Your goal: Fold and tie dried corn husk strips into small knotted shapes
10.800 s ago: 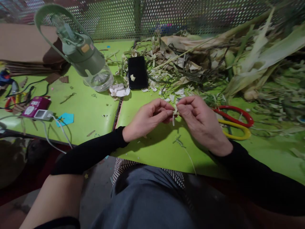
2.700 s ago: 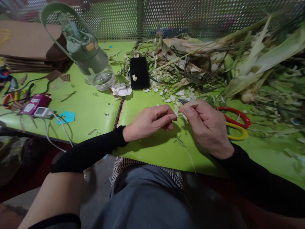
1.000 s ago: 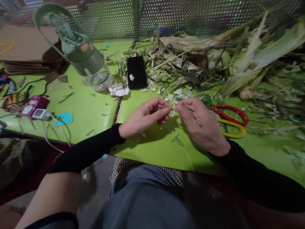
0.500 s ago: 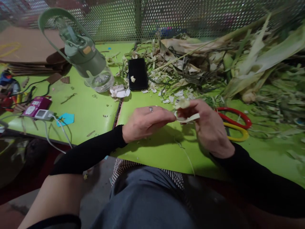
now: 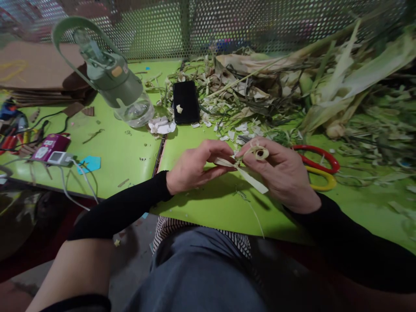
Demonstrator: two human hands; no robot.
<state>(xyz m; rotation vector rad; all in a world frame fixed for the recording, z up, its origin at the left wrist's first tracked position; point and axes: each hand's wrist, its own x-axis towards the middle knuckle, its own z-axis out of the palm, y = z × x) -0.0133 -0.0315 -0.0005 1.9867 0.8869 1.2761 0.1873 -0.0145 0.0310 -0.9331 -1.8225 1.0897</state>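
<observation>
Over the green table [image 5: 208, 203], my left hand [image 5: 195, 167] and my right hand [image 5: 281, 171] meet fingertip to fingertip. Both are closed on a pale strip of corn husk [image 5: 251, 178]. The strip runs from my left fingers down to the right, and one end is curled into a small loop [image 5: 260, 152] on my right fingers. Both wrists hover just above the table's near edge.
Red and yellow scissors [image 5: 316, 171] lie right of my right hand. A heap of corn husks and leaves [image 5: 308, 91] fills the back right. A black phone [image 5: 186, 102], a tilted green-capped water bottle [image 5: 112, 80], a purple device [image 5: 48, 147] with cables and stacked cardboard [image 5: 35, 73] sit to the left.
My hands have gone from pinching a tiny scrap to holding a longer husk strip. In the last half second the strip was curled into a loop on my right fingers.
</observation>
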